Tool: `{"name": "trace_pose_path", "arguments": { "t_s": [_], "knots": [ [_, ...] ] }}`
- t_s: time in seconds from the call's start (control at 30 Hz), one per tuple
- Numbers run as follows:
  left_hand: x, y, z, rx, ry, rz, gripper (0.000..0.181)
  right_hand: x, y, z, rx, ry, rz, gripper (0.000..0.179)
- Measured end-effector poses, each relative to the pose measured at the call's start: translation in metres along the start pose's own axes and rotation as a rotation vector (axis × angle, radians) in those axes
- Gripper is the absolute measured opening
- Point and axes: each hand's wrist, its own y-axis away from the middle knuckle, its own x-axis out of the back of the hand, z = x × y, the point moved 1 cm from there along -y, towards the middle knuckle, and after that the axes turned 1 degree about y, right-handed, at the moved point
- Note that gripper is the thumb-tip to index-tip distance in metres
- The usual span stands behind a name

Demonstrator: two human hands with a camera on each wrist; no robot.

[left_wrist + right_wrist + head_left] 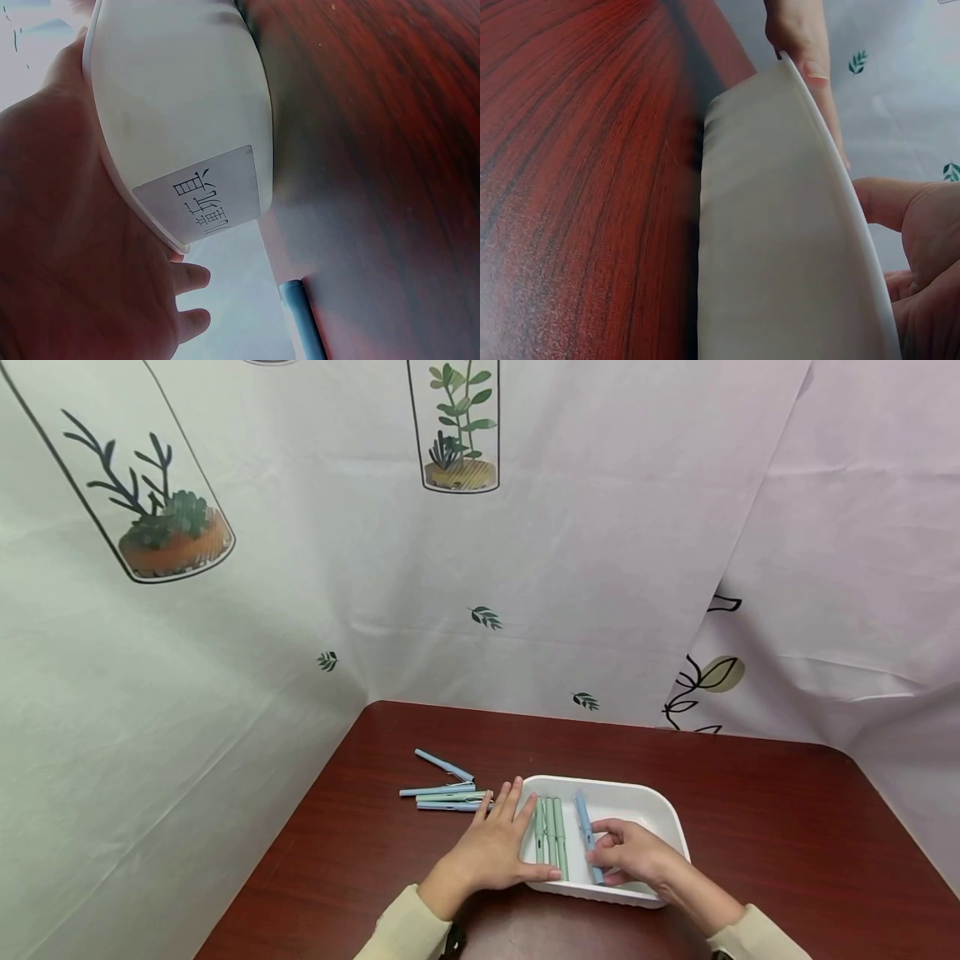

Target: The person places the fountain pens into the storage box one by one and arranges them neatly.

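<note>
A white tray (pixel 648 800) stands on the table, with several green pens (pixel 551 835) side by side in its left part. My right hand (pixel 630 853) reaches into the tray and pinches a light blue pen (pixel 583 814) between thumb and fingers, just right of the green ones. The left hand (pixel 491 847) lies spread over the tray's left rim, fingers straight and thumb along the front edge. From the left wrist view, that palm (pixel 82 225) rests against the tray's labelled side (pixel 202 195). In the right wrist view the tray wall hides the held pen.
Left of the tray, blue pens (pixel 442 763) and a green pen (pixel 450 797) lie loosely grouped on the dark red table (pixel 360 835). A pale printed cloth (pixel 420 585) hangs behind the table and along its left side.
</note>
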Motion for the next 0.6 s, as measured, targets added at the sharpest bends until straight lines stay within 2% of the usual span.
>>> {"name": "trace_pose_path", "arguments": {
  "t_s": [0.33,0.6],
  "knots": [
    [-0.0002,-0.0009,-0.0009,0.001,0.0,0.0,0.111,-0.0061,-0.0054,-0.0007,-0.02,0.041,0.007,0.065],
    [-0.0011,-0.0007,-0.0006,0.0,0.003,-0.007,0.112,-0.0096,-0.0083,-0.0004,-0.037,0.034,0.005,0.065]
  ]
}}
